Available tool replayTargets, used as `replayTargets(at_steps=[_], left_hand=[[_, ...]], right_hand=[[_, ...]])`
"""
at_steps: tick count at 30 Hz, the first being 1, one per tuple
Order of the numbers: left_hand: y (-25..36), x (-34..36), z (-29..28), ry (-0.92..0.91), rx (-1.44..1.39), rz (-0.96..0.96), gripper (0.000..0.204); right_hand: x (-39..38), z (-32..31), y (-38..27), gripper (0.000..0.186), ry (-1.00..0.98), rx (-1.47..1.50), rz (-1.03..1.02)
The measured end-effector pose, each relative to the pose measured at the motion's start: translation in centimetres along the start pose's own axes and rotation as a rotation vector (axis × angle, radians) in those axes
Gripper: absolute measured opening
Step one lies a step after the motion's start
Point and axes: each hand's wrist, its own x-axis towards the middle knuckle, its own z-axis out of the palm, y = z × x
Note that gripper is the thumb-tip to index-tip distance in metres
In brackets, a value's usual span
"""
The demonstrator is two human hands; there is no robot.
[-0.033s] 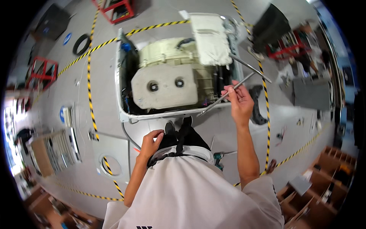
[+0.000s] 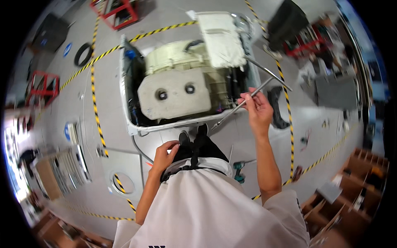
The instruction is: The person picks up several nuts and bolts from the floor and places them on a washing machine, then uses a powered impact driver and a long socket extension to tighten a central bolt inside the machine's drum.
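Observation:
In front of me stands an opened washing machine (image 2: 127, 89) with its cream tub (image 2: 173, 53) exposed. A grey counterweight block (image 2: 175, 101) with two dark holes is fixed to the tub. My right hand (image 2: 259, 108) pinches the shaft of a metal T-handle wrench (image 2: 257, 91) between thumb and fingers, at the machine's near right corner. The wrench's crossbar points away to the right, and its tip slants down toward me beside the near rim. My left hand (image 2: 166, 153) hangs at my waist with loosely bent fingers, and nothing shows in it.
A flat panel (image 2: 108, 165) with a round hole lies at the left. A green cordless drill (image 2: 239, 170) lies right of my legs. A dark curved part (image 2: 276, 108) is beyond my right hand. Red carts (image 2: 43, 87), a black rubber ring (image 2: 83, 54) and partitioned boxes (image 2: 351, 182) stand around.
The view has shifted slightly, so the machine sits a little farther left. My right hand still holds the wrench in nearly the same pose; my left hand has barely moved.

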Motion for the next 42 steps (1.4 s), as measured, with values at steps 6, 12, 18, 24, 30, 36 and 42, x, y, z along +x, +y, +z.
replayTargets(at_steps=[6,12,18,24,30,36,42], left_hand=[[3.1,1.2,4.2,-0.577,-0.179,0.129,0.04],[2.1,-0.8,8.5,-0.893,0.108,-0.17,0.024],[3.3,-2.8,11.2,-0.697,0.476,0.321,0.025],[5.3,-3.2,15.3,-0.78,0.745,0.588,0.019],[7.6,-4.5,18.5,-0.466,0.451,0.453,0.019],[11.5,4.0,18.3,-0.069,0.039,0.291,0.028],[13.7,19.3,17.1,0.222,0.041,0.246,0.036]], right_hand=[[-11.0,-1.7,6.4,0.023,0.257,0.152,0.235],[-22.4,-0.7,10.2,0.021,0.6,0.479,0.533],[-26.1,-4.0,11.5,0.02,0.715,0.668,0.493],[-25.8,-7.7,10.6,0.026,0.527,0.605,0.429],[-26.1,-15.5,10.4,0.032,0.195,0.343,0.267],[-28.1,-21.5,14.9,0.027,0.173,0.037,0.467],[-30.4,-24.5,18.6,0.025,0.277,-0.397,0.506]])
